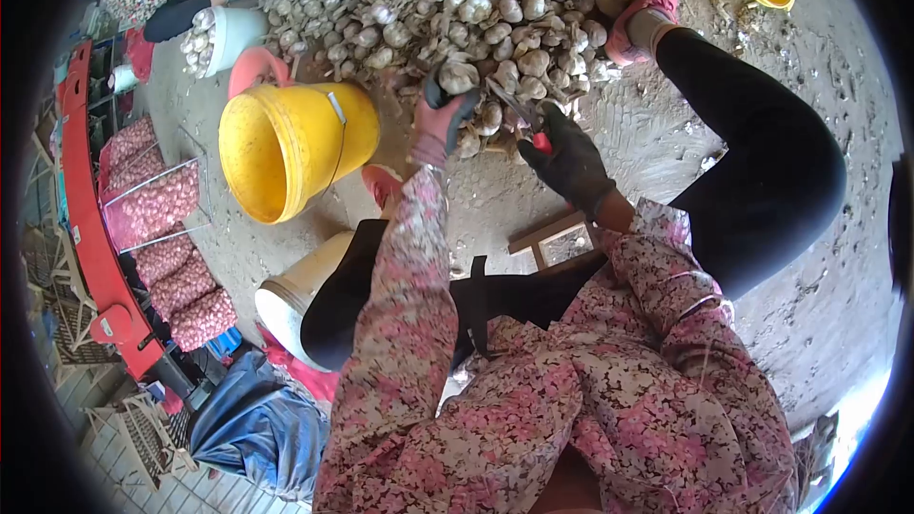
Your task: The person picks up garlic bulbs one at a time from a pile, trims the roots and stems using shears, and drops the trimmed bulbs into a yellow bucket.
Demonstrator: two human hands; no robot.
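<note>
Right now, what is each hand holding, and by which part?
The left hand grips a garlic bulb from below. The right hand holds shears by the red handles.

Yellow, pink and black
Yellow bucket [286, 148] at centre left; pink floral sleeves [409, 295]; black glove [568, 164]; red mesh sacks [157, 205] at left.

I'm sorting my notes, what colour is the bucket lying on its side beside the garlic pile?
Yellow: the bucket shows clearly in the head view.
</note>
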